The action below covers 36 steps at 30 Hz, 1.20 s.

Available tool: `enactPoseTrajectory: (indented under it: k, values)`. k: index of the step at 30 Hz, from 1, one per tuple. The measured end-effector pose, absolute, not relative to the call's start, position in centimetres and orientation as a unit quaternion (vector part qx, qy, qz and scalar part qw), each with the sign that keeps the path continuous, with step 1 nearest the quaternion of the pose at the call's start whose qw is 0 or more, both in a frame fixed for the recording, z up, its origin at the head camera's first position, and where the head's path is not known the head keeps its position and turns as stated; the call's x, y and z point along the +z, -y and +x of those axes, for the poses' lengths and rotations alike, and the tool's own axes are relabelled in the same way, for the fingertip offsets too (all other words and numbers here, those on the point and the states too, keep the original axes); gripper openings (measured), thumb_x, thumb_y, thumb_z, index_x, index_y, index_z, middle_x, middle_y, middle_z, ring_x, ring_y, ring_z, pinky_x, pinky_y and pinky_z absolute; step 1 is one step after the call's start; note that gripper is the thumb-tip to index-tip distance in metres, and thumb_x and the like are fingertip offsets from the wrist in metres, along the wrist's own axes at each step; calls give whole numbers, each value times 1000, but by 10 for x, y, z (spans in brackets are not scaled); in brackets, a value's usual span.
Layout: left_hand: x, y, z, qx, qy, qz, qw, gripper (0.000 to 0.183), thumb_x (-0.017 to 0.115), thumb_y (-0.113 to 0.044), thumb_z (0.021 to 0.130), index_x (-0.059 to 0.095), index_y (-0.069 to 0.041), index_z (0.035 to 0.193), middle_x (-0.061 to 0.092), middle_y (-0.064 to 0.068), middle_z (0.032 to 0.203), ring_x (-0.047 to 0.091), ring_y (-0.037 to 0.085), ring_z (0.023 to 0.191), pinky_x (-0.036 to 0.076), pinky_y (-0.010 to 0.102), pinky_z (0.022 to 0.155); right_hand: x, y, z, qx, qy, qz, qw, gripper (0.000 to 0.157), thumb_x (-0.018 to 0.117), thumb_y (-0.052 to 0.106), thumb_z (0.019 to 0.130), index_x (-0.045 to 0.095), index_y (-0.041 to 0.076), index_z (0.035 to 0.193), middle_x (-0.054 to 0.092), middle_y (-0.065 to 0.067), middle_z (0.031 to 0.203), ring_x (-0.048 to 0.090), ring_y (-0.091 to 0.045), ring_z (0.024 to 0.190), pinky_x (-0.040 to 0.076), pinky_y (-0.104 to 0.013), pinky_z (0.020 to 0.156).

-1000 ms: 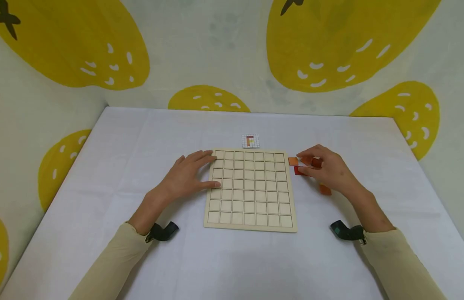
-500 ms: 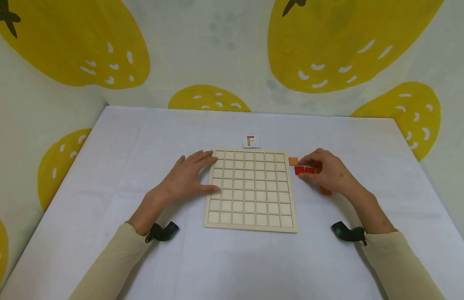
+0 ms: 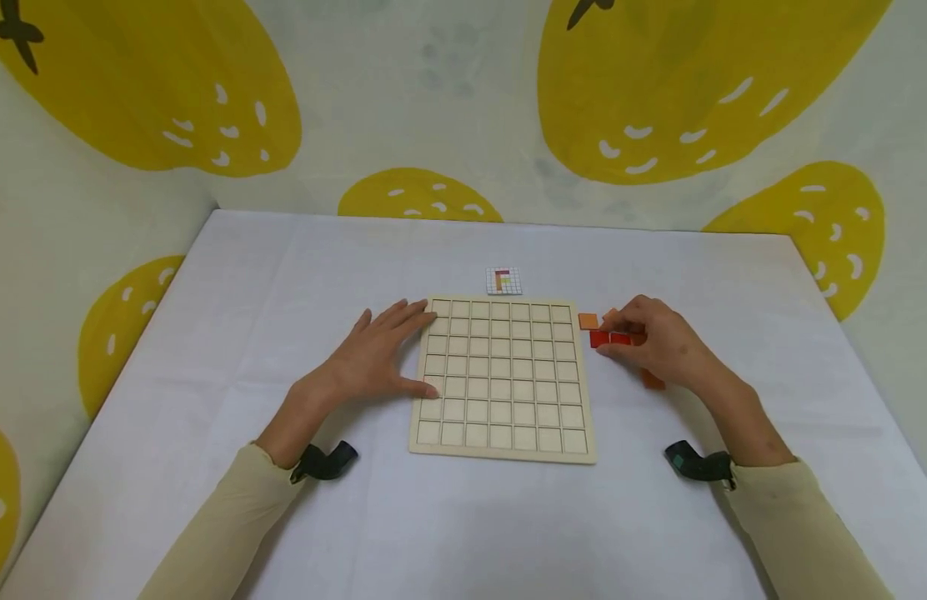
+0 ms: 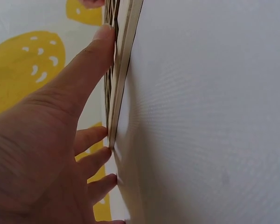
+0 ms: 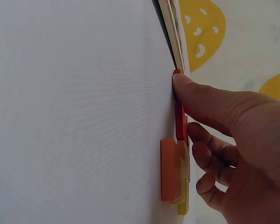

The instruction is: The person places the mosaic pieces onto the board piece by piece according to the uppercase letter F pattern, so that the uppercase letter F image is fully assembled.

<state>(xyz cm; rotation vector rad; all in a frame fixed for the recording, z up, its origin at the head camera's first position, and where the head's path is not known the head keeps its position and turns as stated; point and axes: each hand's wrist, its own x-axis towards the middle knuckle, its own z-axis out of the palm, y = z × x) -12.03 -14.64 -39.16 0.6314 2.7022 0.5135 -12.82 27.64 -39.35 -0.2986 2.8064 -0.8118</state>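
Observation:
A square wooden grid board point(image 3: 501, 456) lies flat on the table. At its left edge my left hand point(image 3: 373, 354) is spread, thumb tip resting on the rim and fingertips at the upper left corner. Right of the board, my right hand point(image 3: 654, 342) pinches a small red tile point(image 3: 599, 339) between thumb and index finger, the tile still down at table level. A second red tile point(image 3: 620, 339) lies beside it, partly under the hand. The right wrist view shows an orange tile point(image 5: 170, 170) and a yellow tile point(image 5: 183, 200) close to the curled fingers.
A small card point(image 3: 504, 282) with a coloured grid pattern lies behind the board. One orange tile point(image 3: 588, 322) sits by the board's upper right edge. Another orange piece point(image 3: 653, 380) shows below the right hand. The patterned wall point(image 3: 418, 196) stands behind the table.
My right thumb and index finger have closed in on the nearer red tile, uncovering the second red one. My left thumb has slid down the board's left rim.

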Motion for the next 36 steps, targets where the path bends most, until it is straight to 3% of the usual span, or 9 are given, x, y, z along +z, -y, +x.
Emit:
enactPoseTrajectory:
  k: [12, 20, 29, 36]
  values:
    - [-392, 148, -120, 180, -941, 235, 163, 115, 84, -66, 76, 27, -23, 167, 13, -1, 178, 7, 29, 166, 5, 70, 129, -393, -273, -127, -290, -949, -93, 77, 34, 83, 22, 91, 72, 10, 121, 72, -10, 116, 68, -27, 105, 45, -7, 82]
    - [-395, 148, -120, 183, -940, 232, 168, 115, 84, -66, 77, 27, -23, 167, 13, 0, 178, 7, 28, 166, 4, 70, 129, -391, -265, -129, -307, -945, -90, 61, 31, 83, 27, 90, 73, 13, 116, 68, -6, 95, 61, -21, 88, 47, -13, 72]
    - [-395, 147, -119, 183, -940, 235, 164, 115, 83, -67, 77, 26, -23, 167, 13, 0, 178, 7, 28, 166, 4, 70, 128, -393, -252, -136, -344, -931, -117, 30, 28, 85, 21, 88, 74, 14, 113, 73, -6, 95, 65, -17, 82, 55, -20, 60]
    - [-395, 148, -117, 179, -941, 238, 163, 116, 83, -67, 77, 26, -23, 167, 13, 1, 178, 6, 30, 166, 4, 72, 128, -393, -237, -141, -353, -926, -126, 43, 32, 84, 24, 90, 76, 13, 118, 75, -7, 105, 66, -21, 92, 51, -13, 76]
